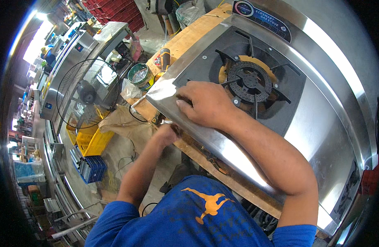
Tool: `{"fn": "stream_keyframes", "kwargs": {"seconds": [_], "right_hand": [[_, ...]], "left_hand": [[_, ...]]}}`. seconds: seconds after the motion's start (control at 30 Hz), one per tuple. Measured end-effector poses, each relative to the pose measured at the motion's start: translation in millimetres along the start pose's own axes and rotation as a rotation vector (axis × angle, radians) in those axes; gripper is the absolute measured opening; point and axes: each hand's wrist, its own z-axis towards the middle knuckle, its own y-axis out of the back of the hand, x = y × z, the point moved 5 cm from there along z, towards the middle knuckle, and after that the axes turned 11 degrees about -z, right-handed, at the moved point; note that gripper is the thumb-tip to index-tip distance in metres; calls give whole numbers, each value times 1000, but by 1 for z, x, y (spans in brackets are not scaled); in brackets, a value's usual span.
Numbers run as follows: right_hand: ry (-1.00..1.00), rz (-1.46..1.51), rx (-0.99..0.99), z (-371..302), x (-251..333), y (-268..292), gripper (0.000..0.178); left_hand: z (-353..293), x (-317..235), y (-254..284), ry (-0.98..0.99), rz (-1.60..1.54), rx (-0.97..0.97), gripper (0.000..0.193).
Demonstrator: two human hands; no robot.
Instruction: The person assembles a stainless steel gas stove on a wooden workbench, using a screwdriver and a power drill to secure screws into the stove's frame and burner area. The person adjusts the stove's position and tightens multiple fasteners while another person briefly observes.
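Note:
A stainless steel gas stove [321, 136] lies on a wooden bench, with a round black burner [249, 81] and pan supports set in its dark grey top plate [193, 68]. My right hand [208, 103] rests on the stove's near left part with fingers curled in; nothing shows in them. Lower down, my left hand [169, 134] is at the stove's front edge, its fingers bent and partly hidden beneath the edge. A small silvery metal fitting [167, 122] shows by its fingertips. What the left hand grips cannot be made out.
On the wooden bench [199, 31] stand a yellow-black cordless drill [165, 57] and a tub of small parts [140, 75]. Pliers [216, 164] lie along the bench's near edge. Left are a black fan [88, 91], a yellow crate [95, 138] and a blue crate [92, 169].

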Motion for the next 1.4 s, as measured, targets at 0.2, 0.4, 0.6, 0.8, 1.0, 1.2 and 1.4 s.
{"fn": "stream_keyframes", "kwargs": {"seconds": [0.2, 0.4, 0.6, 0.8, 1.0, 1.2, 1.4], "right_hand": [[34, 37, -18, -2, -2, 1, 26], [20, 27, 18, -2, -4, -2, 25], [18, 16, 14, -2, -1, 1, 25], [20, 14, 16, -1, -2, 0, 26], [14, 27, 30, -1, -3, 0, 26], [34, 33, -38, -1, -1, 2, 25], [15, 2, 27, -1, -2, -1, 26]], "left_hand": [[4, 69, -1, -243, 247, -49, 33], [-47, -23, 19, -489, 319, -397, 28], [-46, -88, 2, -601, 194, -430, 28], [-36, -122, 11, -527, 382, -432, 28], [-35, -121, -1, -482, 458, -346, 31], [-21, -111, 4, -430, 203, -225, 33], [-41, -103, -20, -731, 593, -314, 27]]}}
